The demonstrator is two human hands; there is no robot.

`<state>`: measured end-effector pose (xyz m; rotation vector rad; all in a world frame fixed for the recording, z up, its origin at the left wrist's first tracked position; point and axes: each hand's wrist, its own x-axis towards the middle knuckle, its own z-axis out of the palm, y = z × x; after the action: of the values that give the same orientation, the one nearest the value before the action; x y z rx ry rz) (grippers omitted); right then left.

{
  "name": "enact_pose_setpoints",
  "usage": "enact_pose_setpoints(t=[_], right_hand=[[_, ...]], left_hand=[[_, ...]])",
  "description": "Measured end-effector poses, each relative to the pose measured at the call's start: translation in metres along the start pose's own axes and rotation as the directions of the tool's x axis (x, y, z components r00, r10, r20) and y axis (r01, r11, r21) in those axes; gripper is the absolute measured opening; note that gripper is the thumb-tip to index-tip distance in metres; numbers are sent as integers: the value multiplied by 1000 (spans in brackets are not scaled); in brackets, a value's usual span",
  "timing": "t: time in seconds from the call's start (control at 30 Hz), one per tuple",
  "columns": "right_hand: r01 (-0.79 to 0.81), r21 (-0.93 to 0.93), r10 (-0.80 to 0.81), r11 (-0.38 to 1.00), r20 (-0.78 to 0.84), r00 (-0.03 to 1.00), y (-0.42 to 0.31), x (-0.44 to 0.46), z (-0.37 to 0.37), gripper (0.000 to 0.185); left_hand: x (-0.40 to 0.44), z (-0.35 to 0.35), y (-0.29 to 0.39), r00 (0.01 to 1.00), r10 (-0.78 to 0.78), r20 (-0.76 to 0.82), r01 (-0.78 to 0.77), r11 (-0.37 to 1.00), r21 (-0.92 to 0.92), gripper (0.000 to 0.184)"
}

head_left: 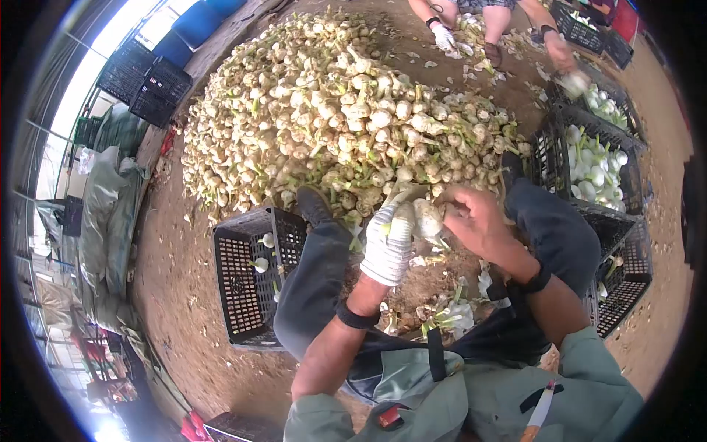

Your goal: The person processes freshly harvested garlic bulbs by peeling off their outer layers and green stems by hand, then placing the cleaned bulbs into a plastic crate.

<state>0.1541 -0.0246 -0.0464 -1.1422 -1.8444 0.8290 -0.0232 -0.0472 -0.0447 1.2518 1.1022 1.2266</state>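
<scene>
My left hand (390, 239), in a white knit glove, grips a garlic bulb (427, 218) in front of the pile. My bare right hand (482, 225) is closed at the right side of the same bulb, its fingertips against the outer skin; exactly what they pinch is partly hidden. Just beyond both hands lies a large pile of untrimmed garlic (331, 110) with dry skins and short stems. Peeled skins and green-white scraps (453, 315) are on the ground between my legs.
A black crate (247, 291) holding a few white bulbs stands left of my leg. To the right, black crates hold many cleaned bulbs (596, 169). Across the pile another person's gloved hand (443, 37) and blurred other hand (563, 55) are visible. Stacked crates (158, 92) stand far left.
</scene>
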Motion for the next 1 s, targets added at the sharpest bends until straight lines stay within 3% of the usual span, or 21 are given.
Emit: enact_pose_setpoints(t=[0.07,0.1,0.13,0.2,0.33,0.43,0.5,0.63,0.7,0.8,0.83,0.9,1.0], right_hand=[[-222,259,218,940,42,975,4,-2,-3,24],[-90,157,88,984,16,996,4,-1,-9,26],[-89,156,86,984,27,996,0,-2,-11,26],[147,78,-146,986,-18,989,-14,-1,-12,29],[56,-37,-51,998,133,990,-35,-3,-13,31],[97,-45,-87,994,186,979,-32,-1,-15,33],[9,180,-46,984,205,978,-17,-3,-12,32],[120,199,-140,973,85,987,-17,-5,-12,29],[-181,179,147,967,187,971,-5,-5,-13,24],[-156,207,138,966,99,985,-4,-6,-12,20],[-155,206,137,966,102,985,-8,-5,-13,20],[-56,-63,63,996,120,991,-21,-4,-18,18],[-5,-79,16,997,140,990,-37,-5,-13,19]], left_hand=[[1,-1,1,998,-44,34,48,992,-119,42],[0,0,7,996,-82,37,87,983,-163,42],[-1,-1,5,996,-84,28,87,982,-168,42],[1,-4,2,994,-90,57,92,995,-30,45],[0,0,-9,1000,7,18,-10,987,157,40],[-1,1,-6,1000,18,13,-20,988,150,40],[-1,4,-2,1000,24,17,-26,990,136,41],[-2,2,-12,1000,-16,-27,17,999,38,37],[-1,1,-10,1000,-7,5,7,999,-43,39],[-2,-3,-1,991,-129,31,132,986,-107,45],[-1,-4,-5,994,-108,23,110,992,-68,44],[-2,-5,-12,992,-123,8,123,991,-47,44],[-2,-5,-19,997,-79,0,79,997,21,44]])
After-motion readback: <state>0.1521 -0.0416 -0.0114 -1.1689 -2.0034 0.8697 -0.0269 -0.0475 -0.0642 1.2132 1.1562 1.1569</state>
